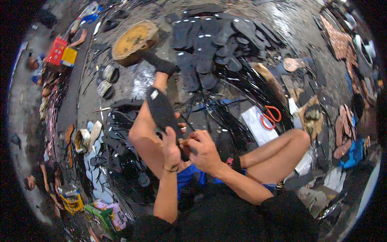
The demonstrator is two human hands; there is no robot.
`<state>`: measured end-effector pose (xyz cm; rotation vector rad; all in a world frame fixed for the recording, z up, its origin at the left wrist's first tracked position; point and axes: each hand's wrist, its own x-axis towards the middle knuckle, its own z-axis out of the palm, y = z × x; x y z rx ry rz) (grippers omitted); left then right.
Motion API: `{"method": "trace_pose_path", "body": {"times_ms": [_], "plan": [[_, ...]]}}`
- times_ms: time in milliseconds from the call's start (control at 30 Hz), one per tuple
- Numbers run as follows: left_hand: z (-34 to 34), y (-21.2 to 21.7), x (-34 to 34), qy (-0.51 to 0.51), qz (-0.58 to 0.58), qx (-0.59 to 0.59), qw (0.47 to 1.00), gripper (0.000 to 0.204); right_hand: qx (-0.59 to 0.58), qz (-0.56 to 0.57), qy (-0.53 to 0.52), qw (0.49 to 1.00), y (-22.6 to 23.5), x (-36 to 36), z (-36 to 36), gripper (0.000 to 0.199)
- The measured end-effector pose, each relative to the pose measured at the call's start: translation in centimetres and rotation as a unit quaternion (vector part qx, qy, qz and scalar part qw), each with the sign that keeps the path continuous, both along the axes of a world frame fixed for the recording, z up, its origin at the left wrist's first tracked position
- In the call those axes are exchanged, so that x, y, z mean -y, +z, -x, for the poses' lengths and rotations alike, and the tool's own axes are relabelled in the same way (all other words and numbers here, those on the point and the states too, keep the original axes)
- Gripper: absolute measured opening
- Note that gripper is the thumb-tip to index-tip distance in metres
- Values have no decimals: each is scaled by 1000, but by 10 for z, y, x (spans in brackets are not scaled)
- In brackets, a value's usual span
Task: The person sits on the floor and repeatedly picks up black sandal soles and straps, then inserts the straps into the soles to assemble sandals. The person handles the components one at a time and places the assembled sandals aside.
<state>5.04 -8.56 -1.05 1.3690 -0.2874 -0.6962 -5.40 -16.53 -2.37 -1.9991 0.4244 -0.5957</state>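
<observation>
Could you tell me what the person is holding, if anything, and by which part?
A black sandal sole, gripped at its near end by both the left hand and the right hand; its far end points away over the knee.

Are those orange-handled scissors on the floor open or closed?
Closed, as far as the view shows: the orange-handled scissors lie on a white sheet with both handle loops close together. The blades are too small to make out.
</observation>
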Motion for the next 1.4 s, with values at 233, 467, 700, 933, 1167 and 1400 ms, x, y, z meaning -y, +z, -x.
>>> {"method": "trace_pose_path", "body": {"times_ms": [233, 467, 700, 933, 1167, 1400], "plan": [[15, -1, -45, 69, -67, 79, 992, 62, -55, -160, 211, 963, -2, -7, 18, 21], [78, -14, -166, 135, -365, 166, 906, 64, -395, 142, -160, 894, -109, 124, 9, 40], [57, 35, -124, 109, -373, 384, 838, 48, -246, -106, -70, 961, -115, 166, 26, 30], [8, 37, 29, -61, -45, 29, 997, 53, -85, -435, 154, 883, 30, 98, 22, 27], [-3, 38, 25, -35, 45, -50, 997, 43, -36, -571, 65, 817, 49, 71, 42, 27], [-2, 39, 14, -22, 15, -31, 999, 41, -23, -535, 29, 844, 51, 51, 54, 25]]}}
